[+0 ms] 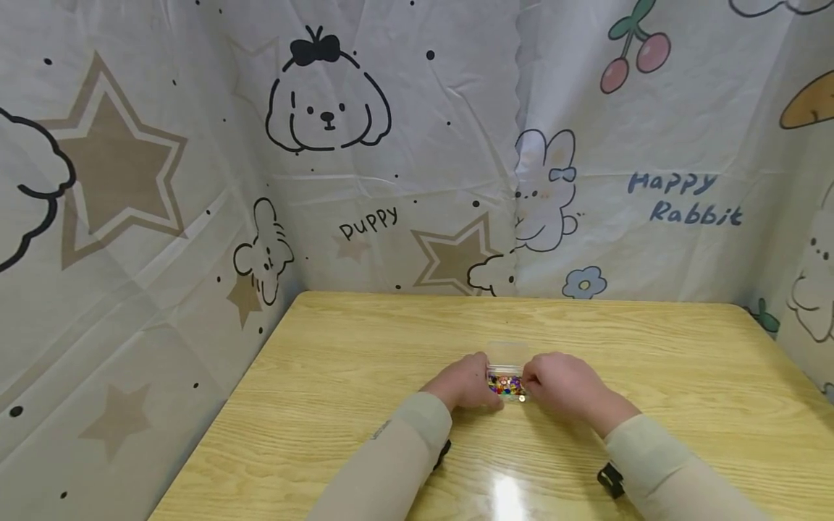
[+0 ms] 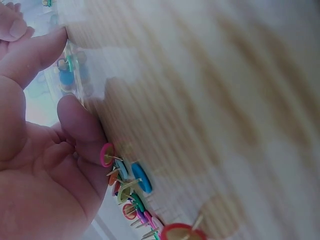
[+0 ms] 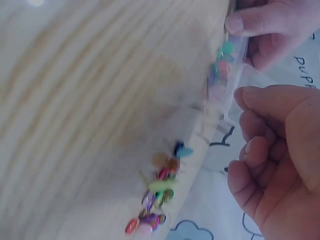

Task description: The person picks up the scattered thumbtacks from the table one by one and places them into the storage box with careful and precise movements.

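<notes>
Curled at one end of a small clear box (image 1: 505, 370), a person's left hand (image 1: 464, 380) pinches it between thumb and fingers on a wood-grain table (image 1: 365, 362). At the box's other end, the right hand (image 1: 565, 383) has its fingers bent inward, the thumb tip close to a clear plastic edge; whether it grips that edge cannot be told.

The transparent lid (image 1: 508, 352) is open on the far side, so faint against the wood that its outline barely shows. Inside the box lie multicoloured tacks (image 1: 504, 384), red, gold and purple among them, too small in the head view to separate; the hands partly cover both ends. One pale disc (image 1: 522, 398) shows at the near right corner, inside or outside the box unclear.

Loose tacks (image 2: 141, 178), pins showing, lie on the wood in the left wrist view, cut off by the lower edge; another cluster (image 3: 162, 185) appears blurred in the right wrist view. Pale sleeves (image 1: 384, 463) run out of frame.
</notes>
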